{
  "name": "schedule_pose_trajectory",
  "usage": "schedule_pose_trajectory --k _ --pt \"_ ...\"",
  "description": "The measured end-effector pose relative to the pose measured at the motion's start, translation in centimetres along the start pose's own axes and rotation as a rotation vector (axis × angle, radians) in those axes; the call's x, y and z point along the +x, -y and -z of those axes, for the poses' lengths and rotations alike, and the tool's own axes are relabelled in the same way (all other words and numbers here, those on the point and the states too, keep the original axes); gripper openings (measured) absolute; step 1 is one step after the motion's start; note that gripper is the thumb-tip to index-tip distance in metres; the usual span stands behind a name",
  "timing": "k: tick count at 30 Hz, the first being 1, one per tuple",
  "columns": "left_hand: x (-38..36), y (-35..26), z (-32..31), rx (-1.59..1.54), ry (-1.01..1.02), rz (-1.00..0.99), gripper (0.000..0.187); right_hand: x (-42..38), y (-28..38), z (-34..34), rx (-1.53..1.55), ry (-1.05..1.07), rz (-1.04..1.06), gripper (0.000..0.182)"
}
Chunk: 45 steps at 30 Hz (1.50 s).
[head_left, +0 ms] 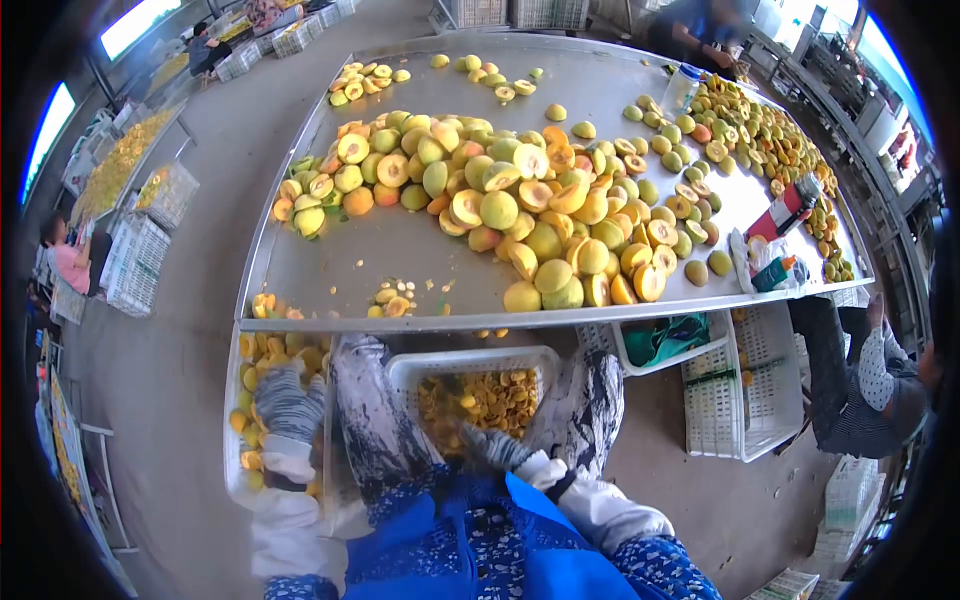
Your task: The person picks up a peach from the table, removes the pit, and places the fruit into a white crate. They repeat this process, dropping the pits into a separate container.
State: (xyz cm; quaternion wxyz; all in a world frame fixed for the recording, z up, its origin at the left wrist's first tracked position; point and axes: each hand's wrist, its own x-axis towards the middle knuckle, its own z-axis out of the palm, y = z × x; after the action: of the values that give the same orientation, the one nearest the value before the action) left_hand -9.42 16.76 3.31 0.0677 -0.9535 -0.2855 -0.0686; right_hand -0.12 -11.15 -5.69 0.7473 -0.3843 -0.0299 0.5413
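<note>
My left hand [289, 403], in a grey knit glove, reaches down into a white crate [238, 468] of halved yellow peaches [246, 398] left of my legs. Its fingers look spread over the fruit. My right hand [497, 448], gloved the same way, hangs over a white basket [400, 371] between my knees. Small orange-brown peach pieces [490, 400] fill that basket. Motion blurs the right fingertips, and I cannot tell whether they hold anything. In front, a heap of halved peaches [500, 190] lies on a metal table [400, 262].
A red container [785, 208], a small green bottle [773, 273] and a clear jar [681, 88] stand on the table's right side. White crates [715, 405] sit beneath it. One person [870, 385] sits at the right; another [697, 35] works across the table.
</note>
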Motion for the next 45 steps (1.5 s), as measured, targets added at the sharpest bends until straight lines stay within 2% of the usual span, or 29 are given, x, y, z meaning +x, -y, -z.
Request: schedule_pose_trajectory --k 2,3,4,6,8,10,12,14,15,16,18,19,20,21,22,24,25,26,28,29,30,31,32,33,34,37,39,44,45 --pt "4.0 -4.5 4.5 -0.260 -0.042 0.057 0.043 -0.4 -0.8 2.2 -0.722 0.024 -0.184 0.031" --pt "6.2 -7.0 4.9 -0.427 -0.131 0.001 0.047 -0.4 -1.5 2.6 -0.810 0.026 -0.156 0.031" --pt "8.6 -9.3 5.0 -0.593 -0.226 -0.059 0.051 -0.3 -1.8 2.8 -0.800 0.005 -0.107 0.031" --pt "14.4 -13.3 3.2 -0.490 -0.263 -0.308 0.055 0.4 -2.0 3.2 -0.797 -0.040 -0.053 0.032" --pt "18.2 -15.7 1.1 -0.537 -0.252 -0.383 0.059 1.0 -2.2 3.4 -0.780 -0.090 -0.038 0.032" --pt "21.2 -19.8 -0.5 -0.535 -0.085 -0.390 0.062 1.4 -2.4 4.1 -0.790 -0.127 -0.023 0.032" --pt "23.1 -22.9 0.1 -0.508 0.337 -0.342 0.063 1.7 -2.9 5.3 -0.819 -0.157 -0.008 0.032" --pt "22.4 -24.2 -1.8 -0.552 0.293 -0.405 0.060 2.0 -3.3 6.6 -0.403 -0.256 0.094 0.032" --pt "21.0 -23.8 -3.1 -0.418 0.082 -0.485 0.056 1.3 -0.1 4.3 -0.244 -0.288 -0.048 0.034" --pt "20.2 -23.2 -4.3 -0.534 0.192 -0.444 0.054 2.0 -1.2 5.7 -0.245 -0.288 -0.040 0.034" --pt "18.9 -21.7 -4.9 -0.643 0.138 -0.469 0.049 3.2 -3.2 7.4 -0.525 -0.214 0.196 0.037" --pt "18.0 -21.0 -4.0 -0.753 0.140 -0.352 0.045 2.9 -1.8 8.1 -0.810 -0.217 -0.031 0.023" --pt "16.5 -20.1 -0.6 -0.856 0.150 -0.223 0.041 3.2 -3.6 10.2 0.060 -0.110 0.054 0.018" --pt "15.5 -18.6 -0.9 -1.200 0.094 -0.179 0.035 2.2 -1.0 7.6 -0.125 -0.226 -0.001 0.015" --pt "15.0 -17.2 -1.2 -1.524 0.057 -0.175 0.037 1.0 2.4 3.6 -0.171 -0.309 0.125 0.017" --pt "12.1 -15.1 0.7 -1.969 0.360 0.254 0.035 0.9 4.2 0.7 -0.294 -0.311 0.336 0.020" --pt "10.8 -15.0 2.1 -2.072 0.374 0.408 0.036 0.6 5.6 -0.3 -0.846 -0.241 0.631 0.029" --pt "9.9 -14.5 0.9 -2.224 0.399 0.466 0.036 1.3 5.4 -0.2 -0.979 -0.198 0.686 0.029" --pt "7.3 -13.4 1.2 -2.281 0.473 0.362 0.036 1.0 7.4 -3.2 -0.965 -0.183 0.557 0.028" --pt "6.5 -14.0 0.5 -2.263 0.251 0.461 0.035 1.4 7.2 -3.6 -1.074 -0.187 0.690 0.028" --pt "5.6 -14.3 0.9 -2.259 0.268 0.465 0.035 1.9 6.8 -3.8 -1.184 -0.193 0.821 0.028" --pt "4.7 -14.5 1.6 -1.904 0.039 0.249 0.036 2.4 6.7 -4.0 -1.288 -0.195 0.973 0.030" --pt "4.0 -14.6 1.9 -1.531 -0.164 0.045 0.038 2.7 6.7 -4.7 -1.109 -0.183 0.832 0.031" --pt "3.8 -13.6 1.4 -1.419 0.065 0.005 0.030 2.8 6.4 -4.7 -1.188 -0.230 0.776 0.031" --pt "3.3 -13.4 0.3 -1.425 0.074 0.001 0.030 2.9 6.0 -4.5 -1.267 -0.274 0.720 0.032" --pt "2.3 -13.5 -2.4 -2.112 0.203 0.111 0.028 4.0 4.5 -3.7 -1.299 -0.342 0.688 0.033" --pt "2.0 -14.0 -2.6 -2.094 0.173 0.120 0.028 4.7 3.7 -3.4 -1.387 -0.398 0.788 0.038" --pt "0.6 -15.5 0.4 -1.983 0.036 0.186 0.033 4.6 2.1 -3.7 -1.228 -0.442 0.705 0.046" --pt "0.7 -15.8 1.5 -2.053 0.055 0.283 0.031 4.7 2.1 -3.6 -1.253 -0.390 0.679 0.044"
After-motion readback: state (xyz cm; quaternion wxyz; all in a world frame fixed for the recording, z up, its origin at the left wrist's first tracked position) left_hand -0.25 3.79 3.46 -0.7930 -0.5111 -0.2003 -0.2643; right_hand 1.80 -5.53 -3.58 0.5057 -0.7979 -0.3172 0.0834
